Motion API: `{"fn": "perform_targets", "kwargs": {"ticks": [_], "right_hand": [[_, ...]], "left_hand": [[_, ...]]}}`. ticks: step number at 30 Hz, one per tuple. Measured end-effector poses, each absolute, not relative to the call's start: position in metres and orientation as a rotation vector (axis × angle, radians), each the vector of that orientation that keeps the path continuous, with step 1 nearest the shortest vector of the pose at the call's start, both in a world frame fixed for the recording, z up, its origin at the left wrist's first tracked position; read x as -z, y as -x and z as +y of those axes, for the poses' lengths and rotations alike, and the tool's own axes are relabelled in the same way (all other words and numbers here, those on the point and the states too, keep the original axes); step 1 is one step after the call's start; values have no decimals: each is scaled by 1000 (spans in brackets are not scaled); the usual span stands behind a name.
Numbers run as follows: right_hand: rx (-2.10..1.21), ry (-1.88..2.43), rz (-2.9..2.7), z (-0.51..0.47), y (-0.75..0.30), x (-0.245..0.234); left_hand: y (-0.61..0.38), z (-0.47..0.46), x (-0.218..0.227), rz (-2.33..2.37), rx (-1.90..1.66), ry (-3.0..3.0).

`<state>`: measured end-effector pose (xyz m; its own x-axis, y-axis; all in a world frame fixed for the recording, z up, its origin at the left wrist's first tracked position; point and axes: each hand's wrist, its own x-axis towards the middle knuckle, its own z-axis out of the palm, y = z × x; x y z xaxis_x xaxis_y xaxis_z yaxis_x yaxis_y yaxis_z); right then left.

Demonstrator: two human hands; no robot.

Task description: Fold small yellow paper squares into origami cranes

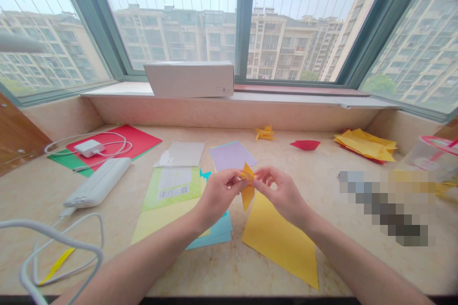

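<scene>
i'm holding a small folded orange paper piece (247, 185) up over the table (322, 186), just in front of me, pinched at its top between my left hand (217, 194) and my right hand (282, 193); both sets of fingertips are closed on its upper edge, and the two hands nearly meet there. the piece is a warm orange-yellow, creased into narrow flaps, with a peak at the top between my fingers and a long point hanging down below them. under my right hand lies a flat yellow sheet (281, 240), and under my left a stack of coloured sheets (214, 233) in pale yellow, blue and green. a clear packet (173, 186) with a white printed label rests on the green sheet, but its writing is too small for me to read. a lilac sheet (232, 156) sits beyond my hands. further back are a folded orange figure (265, 133), a red paper boat (305, 144) and a pile of yellow papers (367, 145). to my left are a white power bank (98, 182) and a white charger (89, 147) on a red sheet (138, 140). a white box (189, 78) on the sill carries small marks that i cannot make out.
</scene>
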<state>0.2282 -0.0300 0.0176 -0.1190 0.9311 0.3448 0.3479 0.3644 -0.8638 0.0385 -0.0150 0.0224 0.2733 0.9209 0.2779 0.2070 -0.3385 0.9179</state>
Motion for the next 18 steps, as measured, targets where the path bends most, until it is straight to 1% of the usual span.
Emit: {"fn": "perform_targets", "kwargs": {"ticks": [7, 18], "right_hand": [[-634, 1043, -1770, -27, -232, -17], [-738, 986, -1680, -31, -229, -24]], "left_hand": [[-39, -14, -19, 924, -1176, -1836], [-36, -19, -34, 930, -1280, -1985]]}}
